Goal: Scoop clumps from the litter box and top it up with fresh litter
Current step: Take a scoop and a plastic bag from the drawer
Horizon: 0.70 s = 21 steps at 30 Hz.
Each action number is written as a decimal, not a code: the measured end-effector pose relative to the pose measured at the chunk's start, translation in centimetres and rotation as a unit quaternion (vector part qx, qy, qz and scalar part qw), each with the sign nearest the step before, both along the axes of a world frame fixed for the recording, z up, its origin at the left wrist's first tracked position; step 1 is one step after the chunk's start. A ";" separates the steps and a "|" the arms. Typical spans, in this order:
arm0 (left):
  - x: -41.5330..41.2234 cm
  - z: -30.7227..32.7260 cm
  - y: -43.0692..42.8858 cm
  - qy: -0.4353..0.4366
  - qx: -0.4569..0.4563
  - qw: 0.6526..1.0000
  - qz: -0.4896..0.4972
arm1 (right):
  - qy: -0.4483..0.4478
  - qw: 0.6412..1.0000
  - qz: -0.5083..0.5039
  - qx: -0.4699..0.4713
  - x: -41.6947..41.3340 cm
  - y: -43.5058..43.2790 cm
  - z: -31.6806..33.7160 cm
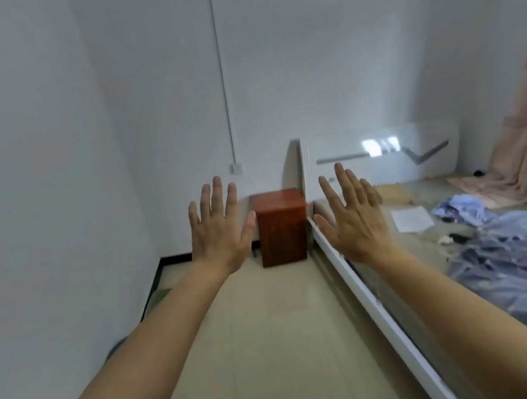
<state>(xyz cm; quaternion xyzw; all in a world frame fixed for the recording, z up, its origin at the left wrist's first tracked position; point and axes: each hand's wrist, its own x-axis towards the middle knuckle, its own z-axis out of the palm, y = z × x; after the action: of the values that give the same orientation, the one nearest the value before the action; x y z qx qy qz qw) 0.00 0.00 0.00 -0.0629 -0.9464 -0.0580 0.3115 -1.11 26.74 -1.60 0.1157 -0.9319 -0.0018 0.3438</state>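
Both my arms stretch out in front of me at chest height. My left hand is held flat, back toward me, fingers spread and empty. My right hand is held the same way, fingers apart, holding nothing. No litter box, scoop or litter bag appears anywhere in view.
A small red-brown wooden cabinet stands against the far white wall. A bed with a white frame runs along the right, covered with a rumpled blue blanket, a sheet of paper and pink cloth. Beige floor lies between wall and bed.
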 end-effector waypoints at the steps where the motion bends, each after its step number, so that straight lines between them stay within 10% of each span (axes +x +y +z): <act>1: -0.5 -1.2 0.0 -0.034 -0.006 0.999 0.009 | -0.025 1.000 -0.014 0.012 -0.5 0.1 -1.3; 21: -37.0 -6.7 13.6 -0.135 0.030 0.990 0.036 | -0.109 0.993 -0.040 -0.005 -36.8 16.5 -7.7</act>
<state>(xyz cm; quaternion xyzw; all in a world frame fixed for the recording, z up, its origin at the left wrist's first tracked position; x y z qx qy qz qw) -37.02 13.63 -6.67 -0.0113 -0.9793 -0.0830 0.1844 -37.87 43.26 -9.29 0.0761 -0.9677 0.0015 0.2402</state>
